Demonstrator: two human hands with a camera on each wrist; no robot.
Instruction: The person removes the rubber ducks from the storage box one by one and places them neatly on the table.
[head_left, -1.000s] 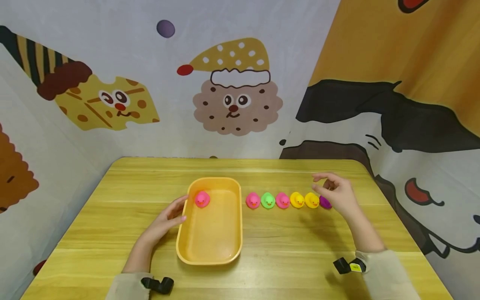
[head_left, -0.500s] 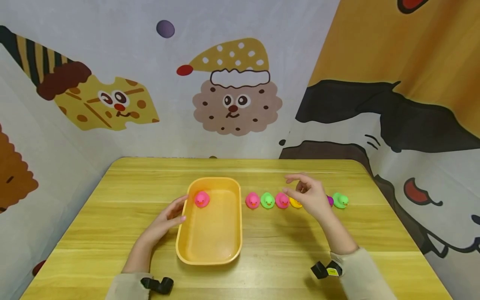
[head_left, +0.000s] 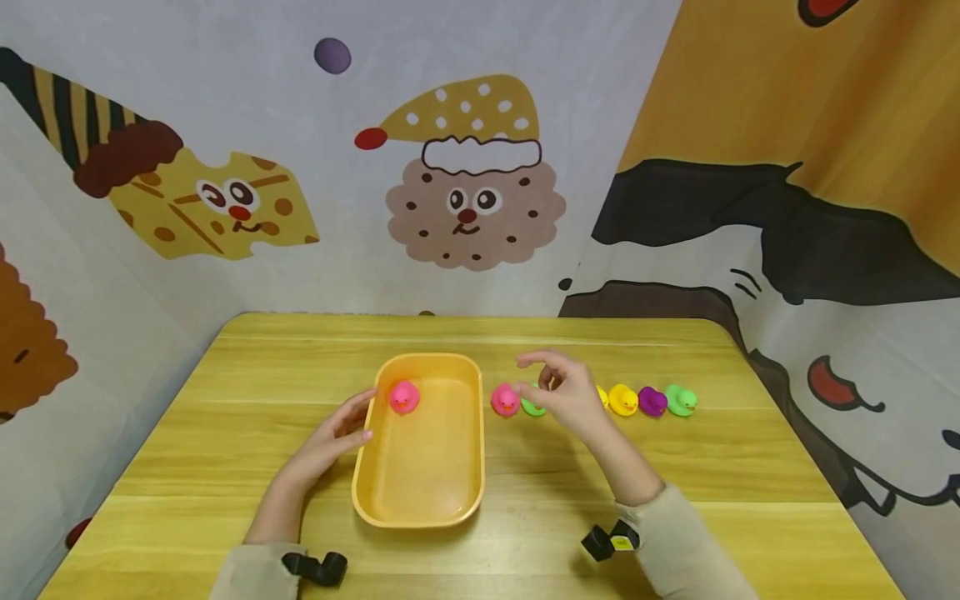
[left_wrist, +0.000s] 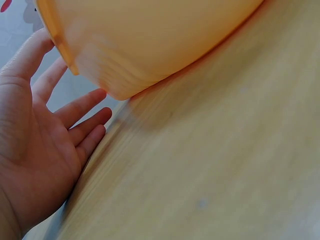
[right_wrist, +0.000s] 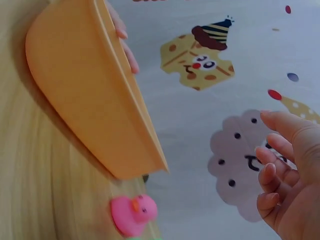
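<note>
My left hand [head_left: 330, 446] rests against the left side of a yellow-orange plastic bin [head_left: 480, 450], thumb and fingertips right at its rim. In the left wrist view, its fingers [left_wrist: 80, 110] are loosely extended beside the bin wall. One pink rubber duck [head_left: 405, 397] sits inside the bin near the back left. My right hand [head_left: 562, 392] hovers over a row of ducks, fingers loosely bent, nothing between them. It partly covers a green duck [head_left: 532, 407] and hides the duck behind it. Left of the hand stands another pink duck [head_left: 506, 401], beside the bin.
Right of my hand, the row continues with a partly covered yellow duck [head_left: 602, 396], a second yellow duck [head_left: 623, 401], a purple duck [head_left: 652, 402] and a green duck [head_left: 681, 401]. The wooden table [head_left: 525, 542] meets a cartoon-printed cloth [head_left: 285, 283] behind.
My right hand has moved left along the row, uncovering the purple, right-end green and one yellow duck and now covering the middle pink one. The left hand and bin have stayed put.
</note>
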